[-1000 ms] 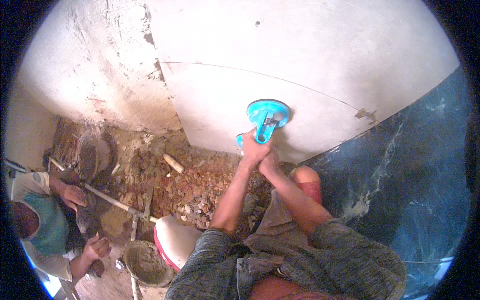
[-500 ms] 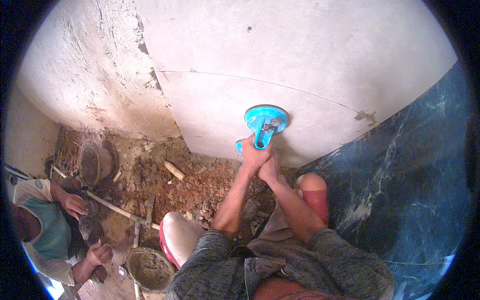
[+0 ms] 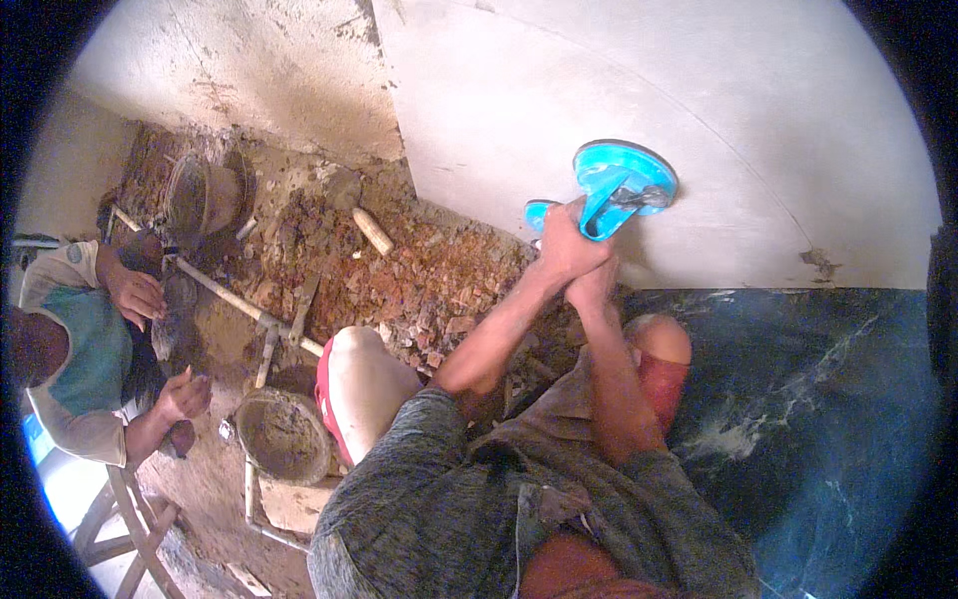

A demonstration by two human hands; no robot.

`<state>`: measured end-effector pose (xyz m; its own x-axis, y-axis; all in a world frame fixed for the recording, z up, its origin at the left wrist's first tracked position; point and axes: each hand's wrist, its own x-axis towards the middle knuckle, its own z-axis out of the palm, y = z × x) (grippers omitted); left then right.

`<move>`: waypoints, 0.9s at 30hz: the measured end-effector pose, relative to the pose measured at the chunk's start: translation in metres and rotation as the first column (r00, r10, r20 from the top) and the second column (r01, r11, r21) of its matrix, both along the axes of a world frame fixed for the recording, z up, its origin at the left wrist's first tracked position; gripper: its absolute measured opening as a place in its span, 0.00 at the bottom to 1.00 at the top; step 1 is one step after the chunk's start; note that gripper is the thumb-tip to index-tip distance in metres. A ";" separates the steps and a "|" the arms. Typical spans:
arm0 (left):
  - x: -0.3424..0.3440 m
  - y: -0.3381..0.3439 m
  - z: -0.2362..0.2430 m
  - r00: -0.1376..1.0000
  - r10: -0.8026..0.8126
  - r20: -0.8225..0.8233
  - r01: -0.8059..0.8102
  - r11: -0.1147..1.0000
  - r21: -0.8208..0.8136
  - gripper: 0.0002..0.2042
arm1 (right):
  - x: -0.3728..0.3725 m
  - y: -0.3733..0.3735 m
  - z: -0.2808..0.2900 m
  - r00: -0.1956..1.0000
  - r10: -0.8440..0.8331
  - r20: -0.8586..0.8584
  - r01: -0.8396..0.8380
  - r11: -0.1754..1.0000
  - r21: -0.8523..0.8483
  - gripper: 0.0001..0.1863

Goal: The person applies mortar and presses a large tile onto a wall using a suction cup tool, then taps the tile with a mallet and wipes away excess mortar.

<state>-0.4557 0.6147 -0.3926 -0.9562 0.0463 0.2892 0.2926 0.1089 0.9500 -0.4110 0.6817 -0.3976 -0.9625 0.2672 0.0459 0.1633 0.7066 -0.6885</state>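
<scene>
My left hand point(image 3: 572, 243) is wrapped around the handle of a bright blue suction lifter point(image 3: 606, 182). The lifter's large round pad sits against a big whitish panel point(image 3: 499, 100), and a smaller blue end sticks out left of my fist. Close below, my right hand point(image 3: 593, 284) is closed against my left wrist. Its fingers are mostly hidden, so what it grips cannot be made out. A thin curved line and a dark smudge point(image 3: 820, 263) mark the panel.
Broken rubble point(image 3: 429, 270) covers the ground to the left. A co-worker point(image 3: 90, 299) sits there with both hands showing, near a hammer-like tool point(image 3: 264, 324) and two buckets, one upper point(image 3: 205, 205) and one lower point(image 3: 282, 434). A dark blue marbled slab point(image 3: 788, 399) lies to my right.
The view has turned, so the surroundings sit differently in the picture. My hands stay together at the suction lifter, whose pad remains against the panel.
</scene>
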 end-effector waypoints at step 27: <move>-0.004 0.001 0.000 0.996 -0.078 0.052 0.074 0.995 0.065 0.12 | 0.014 -0.004 -0.212 0.865 -0.200 0.460 0.438 0.747 -0.499 0.10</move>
<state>-0.4593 0.6161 -0.3923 -0.9649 0.1029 0.2416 0.2457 0.0281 0.9690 -0.3969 0.6781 -0.6101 -0.7267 0.4211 -0.5427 0.6191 0.0592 -0.7831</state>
